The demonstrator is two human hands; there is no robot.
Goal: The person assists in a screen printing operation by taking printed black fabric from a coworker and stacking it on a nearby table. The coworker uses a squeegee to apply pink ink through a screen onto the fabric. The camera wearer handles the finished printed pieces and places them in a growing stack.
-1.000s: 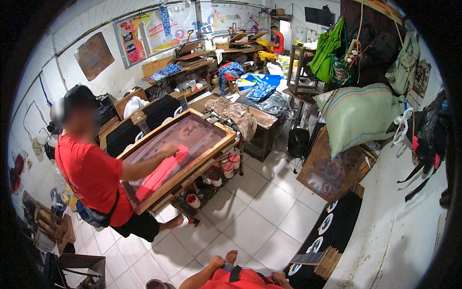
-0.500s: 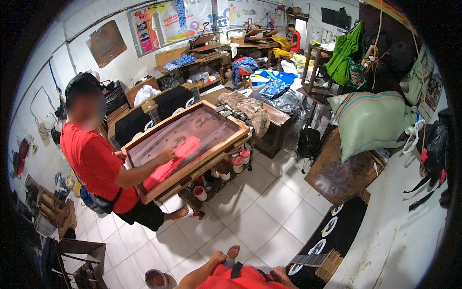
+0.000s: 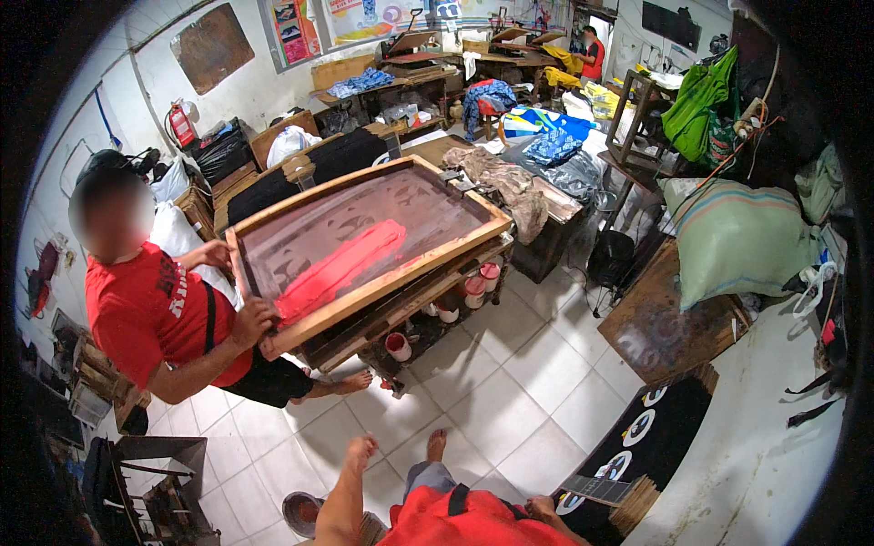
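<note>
My left hand (image 3: 360, 451) hangs over the tiled floor in front of me, its fingers loosely curled, with nothing seen in it. My right hand (image 3: 543, 510) is low beside my red shirt (image 3: 446, 520), near a black board with round prints (image 3: 637, 428); its fingers are mostly hidden. Across from me, a co-worker in a red shirt grips the near-left end of a wood-framed printing screen (image 3: 410, 264) with both hands. A thick streak of red ink (image 3: 341, 273) lies on the screen's mesh. The screen sits tilted over a worktable (image 3: 428, 309).
Several ink pots (image 3: 398, 346) stand on the shelf under the worktable. A dark bucket (image 3: 301, 512) is on the floor at my left. To the right are a stuffed green sack (image 3: 742, 241) and a stained brown board (image 3: 651, 314). Another person works at the far back.
My left hand has lifted off my knee and moved forward and left. The co-worker's hand has left the mesh for the frame's edge, and the screen's near end looks raised. My view has shifted.
</note>
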